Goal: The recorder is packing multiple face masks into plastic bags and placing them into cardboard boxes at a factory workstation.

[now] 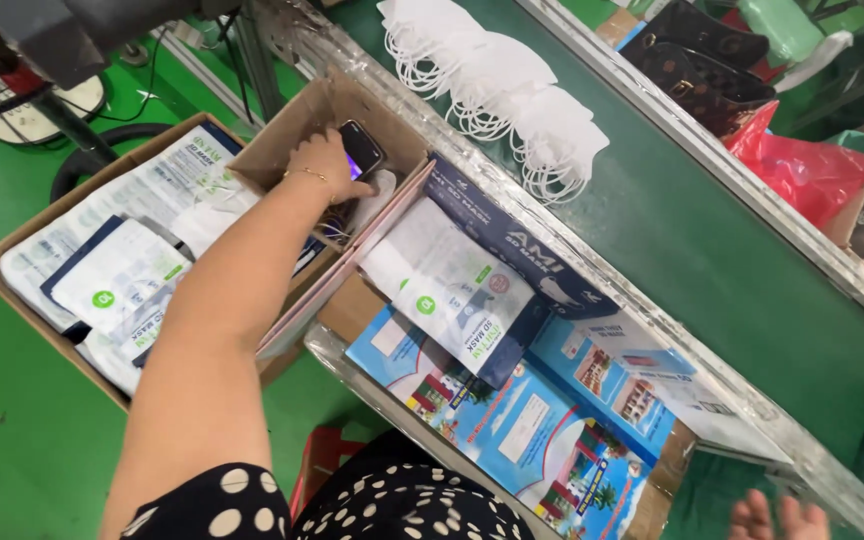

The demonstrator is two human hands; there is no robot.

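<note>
Two hands | left gripping phone in box | right spread, empty | masks on belt

The left hand fills the small cardboard box at the counter's near edge, gripping a phone, so little room is left between its walls. Beside it, the large box is packed with mask packets lying flat; only the space above them is open. On the counter, a white packet and a dark blue box cover the blue cartons. The green belt lies free past the heap of white masks at its far end. The right hand sits low by the counter's near corner.
</note>
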